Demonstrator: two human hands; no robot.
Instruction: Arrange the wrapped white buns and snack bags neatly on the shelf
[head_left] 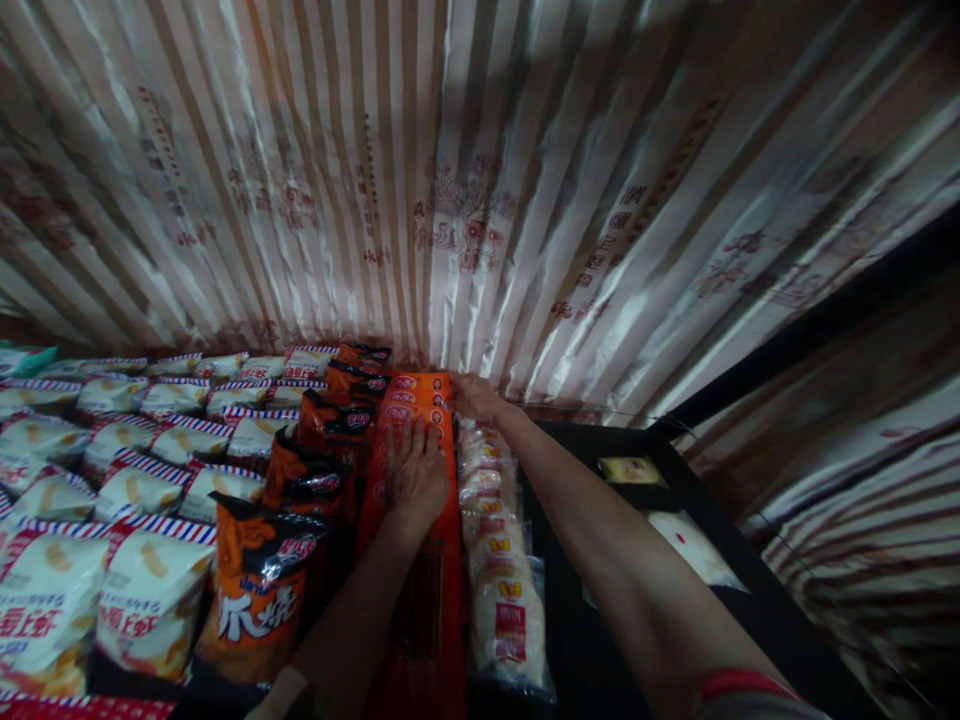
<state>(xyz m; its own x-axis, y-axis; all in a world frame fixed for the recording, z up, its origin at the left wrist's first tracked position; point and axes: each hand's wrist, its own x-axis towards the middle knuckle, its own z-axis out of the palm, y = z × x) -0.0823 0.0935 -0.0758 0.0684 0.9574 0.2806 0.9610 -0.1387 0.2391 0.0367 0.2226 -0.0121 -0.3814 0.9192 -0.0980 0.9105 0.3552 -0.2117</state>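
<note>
A column of flat orange-red snack packets [435, 610] overlaps lengthwise away from me, between black-and-orange snack bags and round clear-wrapped crackers. My left hand [416, 470] lies on these packets with its fingers stretched toward the far end. At the far right corner of the same column, my right hand [474, 397] touches the packet edge; its fingertips are partly hidden and dim. Just left of my left hand stand the black-and-orange bags [259, 590], one behind another. Under my right forearm's left side runs the row of wrapped round crackers [510, 625].
Rows of white snack bags with striped tops [154, 590] fill the left side. A pleated, printed curtain [465, 190] hangs behind the display. On the black surface [577, 640] at right lie a small yellow packet [631, 470] and a white packet [694, 545]. A dark bar [810, 325] slants upward at right.
</note>
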